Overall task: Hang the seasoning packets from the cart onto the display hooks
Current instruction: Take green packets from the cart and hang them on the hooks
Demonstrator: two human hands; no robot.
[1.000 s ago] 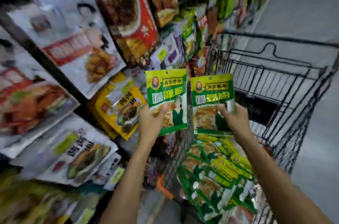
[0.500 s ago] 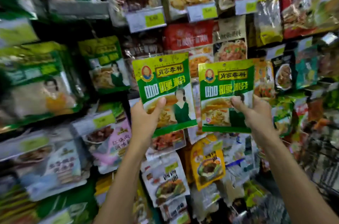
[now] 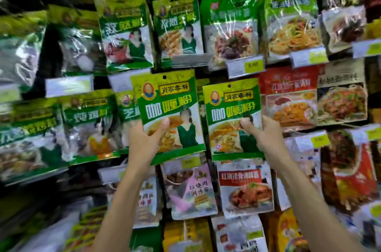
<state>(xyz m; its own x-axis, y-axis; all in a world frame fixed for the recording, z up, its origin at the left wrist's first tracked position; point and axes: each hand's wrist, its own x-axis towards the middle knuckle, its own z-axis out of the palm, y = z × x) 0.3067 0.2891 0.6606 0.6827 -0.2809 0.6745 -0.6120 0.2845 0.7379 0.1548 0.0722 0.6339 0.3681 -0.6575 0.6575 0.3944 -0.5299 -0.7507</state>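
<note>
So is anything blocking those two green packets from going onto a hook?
No hook is visible to judge. Each hand, left hand and right hand, holds a green packet up in front of the hanging display packets, which cover the wall.

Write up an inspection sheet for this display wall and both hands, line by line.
Surface: display wall, packed with hanging packets in rows.
Job's things: left packet and right packet, both green, upright, hang holes on top, held before the wall, not yet hooked.
Clutter: price tags under the rows; red packets to the right.
Grips: left hand pinches the left packet's lower part; right hand pinches the right packet's.
Cables: nothing seen.
Surroundings: cart not in view; edges blurred.
</note>
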